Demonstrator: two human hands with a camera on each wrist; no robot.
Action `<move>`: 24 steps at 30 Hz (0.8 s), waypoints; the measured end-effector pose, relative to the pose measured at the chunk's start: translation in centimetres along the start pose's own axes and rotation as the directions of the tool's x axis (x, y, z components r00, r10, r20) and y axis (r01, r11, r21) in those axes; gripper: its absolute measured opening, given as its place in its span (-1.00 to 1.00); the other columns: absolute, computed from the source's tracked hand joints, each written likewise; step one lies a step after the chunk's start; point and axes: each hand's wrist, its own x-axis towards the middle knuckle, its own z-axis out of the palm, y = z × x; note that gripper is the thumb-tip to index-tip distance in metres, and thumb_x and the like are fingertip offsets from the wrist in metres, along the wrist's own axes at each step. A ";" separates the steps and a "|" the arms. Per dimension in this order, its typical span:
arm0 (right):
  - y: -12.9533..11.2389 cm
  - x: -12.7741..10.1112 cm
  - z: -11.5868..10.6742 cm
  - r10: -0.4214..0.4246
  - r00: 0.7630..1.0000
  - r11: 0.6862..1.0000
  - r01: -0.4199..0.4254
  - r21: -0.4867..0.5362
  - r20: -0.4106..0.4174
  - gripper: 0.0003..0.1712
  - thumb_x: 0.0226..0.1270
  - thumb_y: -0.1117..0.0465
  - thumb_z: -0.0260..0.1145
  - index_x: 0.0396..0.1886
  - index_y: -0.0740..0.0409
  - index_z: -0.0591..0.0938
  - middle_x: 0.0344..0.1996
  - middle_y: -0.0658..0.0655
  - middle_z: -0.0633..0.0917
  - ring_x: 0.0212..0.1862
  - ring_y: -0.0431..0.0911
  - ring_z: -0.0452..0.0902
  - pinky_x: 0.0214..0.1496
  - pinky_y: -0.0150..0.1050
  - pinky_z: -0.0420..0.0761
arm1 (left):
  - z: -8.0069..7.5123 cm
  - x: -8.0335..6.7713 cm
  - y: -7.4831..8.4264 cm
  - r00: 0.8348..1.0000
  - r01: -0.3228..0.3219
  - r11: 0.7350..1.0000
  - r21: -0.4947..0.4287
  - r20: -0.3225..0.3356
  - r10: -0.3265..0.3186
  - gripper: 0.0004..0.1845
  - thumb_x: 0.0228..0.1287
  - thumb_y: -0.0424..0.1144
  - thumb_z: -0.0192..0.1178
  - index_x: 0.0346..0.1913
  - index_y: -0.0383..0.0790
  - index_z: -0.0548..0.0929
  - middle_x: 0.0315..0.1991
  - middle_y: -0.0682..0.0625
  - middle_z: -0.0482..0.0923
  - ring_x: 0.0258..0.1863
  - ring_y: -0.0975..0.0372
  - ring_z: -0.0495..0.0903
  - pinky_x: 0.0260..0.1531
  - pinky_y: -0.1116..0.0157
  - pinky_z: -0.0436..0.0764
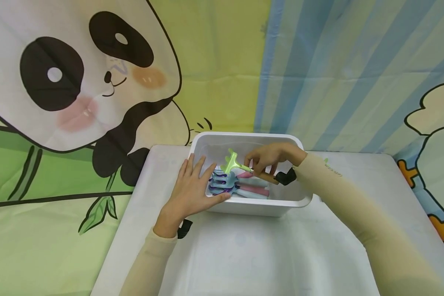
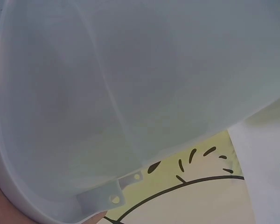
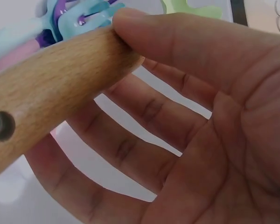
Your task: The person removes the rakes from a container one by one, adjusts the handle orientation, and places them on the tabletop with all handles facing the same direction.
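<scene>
White table point(image 1: 244, 255); wooden-handled rake point(image 1: 234, 163) pinched.

Playroom — panda backdrop point(image 1: 77, 82), toy rakes point(image 1: 223, 183)

white bin point(image 1: 250, 207); green rake point(image 1: 232, 162) with a pale wood handle point(image 3: 51, 77); blue and purple rakes point(image 1: 222, 183); pink and blue handles point(image 1: 254, 190); white table point(image 1: 244, 255); panda backdrop point(image 1: 77, 74).

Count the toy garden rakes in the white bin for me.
3 visible: a green plastic rake with a wooden handle in the right hand, and a light blue rake stacked on a purple rake by the left hand. More may be hidden underneath.
</scene>
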 end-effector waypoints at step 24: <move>3.1 -12.4 -2.2 -0.041 0.980 0.993 0.062 0.102 -0.194 -0.56 0.51 0.24 0.23 0.26 0.24 0.35 -0.01 0.29 0.55 -0.14 0.12 0.60 -0.02 0.02 0.66 | 0.1 -0.1 0.1 1.000 -0.007 1.000 -0.009 -0.016 0.007 0.18 0.04 0.73 -0.26 0.52 -0.09 0.31 0.56 -0.23 0.01 0.55 -0.18 -0.31 0.46 -0.10 -0.29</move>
